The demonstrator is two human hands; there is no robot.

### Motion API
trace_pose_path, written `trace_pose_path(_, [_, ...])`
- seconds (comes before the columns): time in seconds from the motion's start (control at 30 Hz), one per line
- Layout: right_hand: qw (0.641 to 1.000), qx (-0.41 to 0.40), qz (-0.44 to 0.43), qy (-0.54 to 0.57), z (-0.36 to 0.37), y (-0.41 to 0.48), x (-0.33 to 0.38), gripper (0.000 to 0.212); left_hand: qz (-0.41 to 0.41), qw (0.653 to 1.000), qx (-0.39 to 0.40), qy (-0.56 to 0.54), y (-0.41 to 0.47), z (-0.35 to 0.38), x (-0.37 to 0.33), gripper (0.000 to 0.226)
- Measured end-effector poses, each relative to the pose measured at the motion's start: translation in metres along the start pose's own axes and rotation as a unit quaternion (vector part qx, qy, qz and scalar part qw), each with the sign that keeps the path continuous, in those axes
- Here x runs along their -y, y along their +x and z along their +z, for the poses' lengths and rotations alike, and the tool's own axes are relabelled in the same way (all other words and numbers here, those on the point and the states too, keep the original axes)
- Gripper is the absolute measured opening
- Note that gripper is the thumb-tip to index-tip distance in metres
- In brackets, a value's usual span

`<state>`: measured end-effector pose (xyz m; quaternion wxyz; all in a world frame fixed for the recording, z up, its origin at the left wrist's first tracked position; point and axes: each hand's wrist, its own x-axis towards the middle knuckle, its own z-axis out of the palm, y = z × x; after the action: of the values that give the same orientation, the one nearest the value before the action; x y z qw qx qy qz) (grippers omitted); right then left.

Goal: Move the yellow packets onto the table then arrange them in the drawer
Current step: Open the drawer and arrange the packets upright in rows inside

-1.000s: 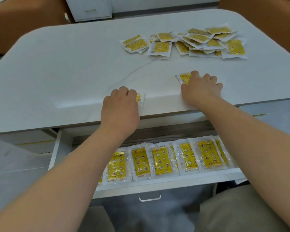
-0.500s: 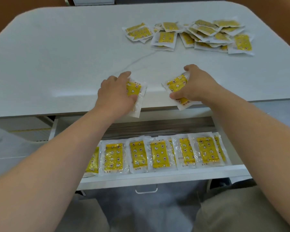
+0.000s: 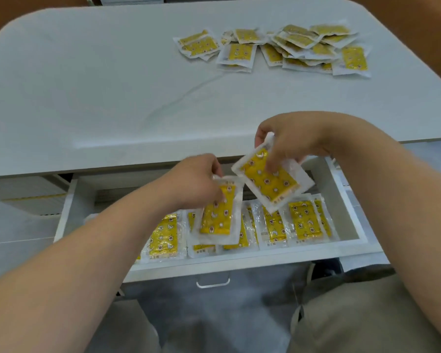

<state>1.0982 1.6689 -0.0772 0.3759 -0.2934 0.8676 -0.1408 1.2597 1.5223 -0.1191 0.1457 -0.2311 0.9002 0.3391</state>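
My left hand [image 3: 194, 182] pinches the top of a yellow packet [image 3: 218, 215] that hangs upright over the open white drawer [image 3: 239, 263]. My right hand [image 3: 290, 138] grips a second yellow packet [image 3: 270, 180], tilted, above the drawer's right half. A row of several yellow packets [image 3: 302, 220] lies along the drawer's front, partly hidden by the two held packets and my left forearm. A loose pile of several more yellow packets [image 3: 285, 48] lies at the far right of the white table [image 3: 99, 98].
The drawer's metal handle [image 3: 213, 282] sticks out toward my knees. My legs in beige trousers [image 3: 362, 314] are under the drawer. Brown furniture [image 3: 418, 11] stands beyond the table's far corners.
Both hands lifted their packets off the table's front edge and brought them down and toward me, over the open drawer. The camera tilted down.
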Motion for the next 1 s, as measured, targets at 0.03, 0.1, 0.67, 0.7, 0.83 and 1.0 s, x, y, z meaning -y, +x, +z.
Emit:
trace_pose_path(0.03, [0.999,0.028,0.011,-0.021,0.001,-0.001,-0.001,0.042,-0.002,1.000,0.019,0.007,0.000,0.008,0.001,0.031])
trace_pose_path(0.1, [0.994,0.066,0.033,-0.085,0.003,-0.001,-0.004,0.042,-0.008,0.999,0.037,0.000,0.005,0.023,0.003,0.027])
trace_pose_path(0.67, [0.984,0.131,0.121,0.022,0.029,0.028,-0.104,0.041,0.023,0.998,0.044,-0.028,0.060,0.099,0.011,0.040])
trace_pose_path(0.7, [0.985,0.131,0.113,0.029,0.030,0.030,-0.104,0.041,0.043,0.998,0.041,-0.004,0.061,0.101,0.012,0.041])
trace_pose_path(0.83, [0.984,0.150,0.089,0.028,0.037,0.037,-0.101,0.039,0.138,0.967,0.003,0.213,0.061,0.105,0.016,0.055])
trace_pose_path(1.0, [0.979,0.184,0.087,-0.002,0.052,0.043,-0.092,0.038,0.146,0.951,0.004,0.274,0.059,0.106,0.015,0.066])
